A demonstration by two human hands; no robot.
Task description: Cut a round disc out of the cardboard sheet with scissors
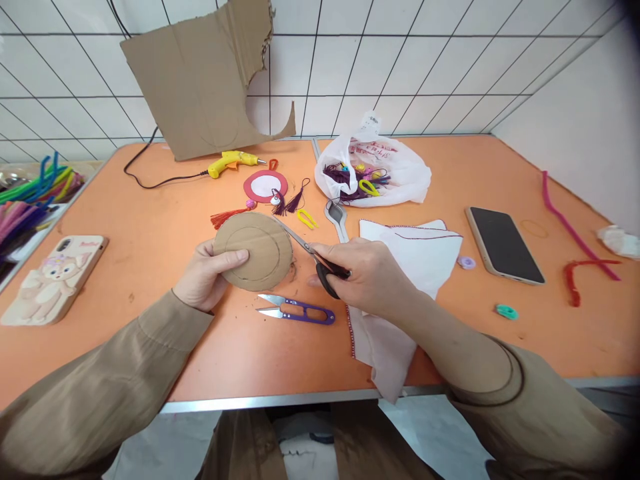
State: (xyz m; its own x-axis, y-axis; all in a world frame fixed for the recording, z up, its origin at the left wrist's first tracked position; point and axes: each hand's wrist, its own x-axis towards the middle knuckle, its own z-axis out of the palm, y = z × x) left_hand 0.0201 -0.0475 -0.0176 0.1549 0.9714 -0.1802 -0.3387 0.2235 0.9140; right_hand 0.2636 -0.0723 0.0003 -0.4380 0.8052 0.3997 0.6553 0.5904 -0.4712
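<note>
My left hand (204, 275) grips a round cardboard disc (260, 257), thumb on top and fingers beneath. A smaller circle is drawn or scored inside its edge. My right hand (363, 270) is closed around the black handles of a pair of scissors (305, 245), whose blades lie at the disc's upper right rim. Whether the blades bite into the cardboard I cannot make out. Just below, purple thread snips (300, 310) rest on the orange table (240, 373). White cloth (410, 250) with a dark red stitched edge lies under and beyond my right hand.
A large cut cardboard sheet (195, 87) leans on the tiled wall behind a yellow glue gun (233, 162). Near it are a red-rimmed disc (251, 187), tassels (233, 219) and a plastic bag (405, 177) of trimmings. Phones (504, 243) lie at both sides; pipe cleaners (570, 220) lie right.
</note>
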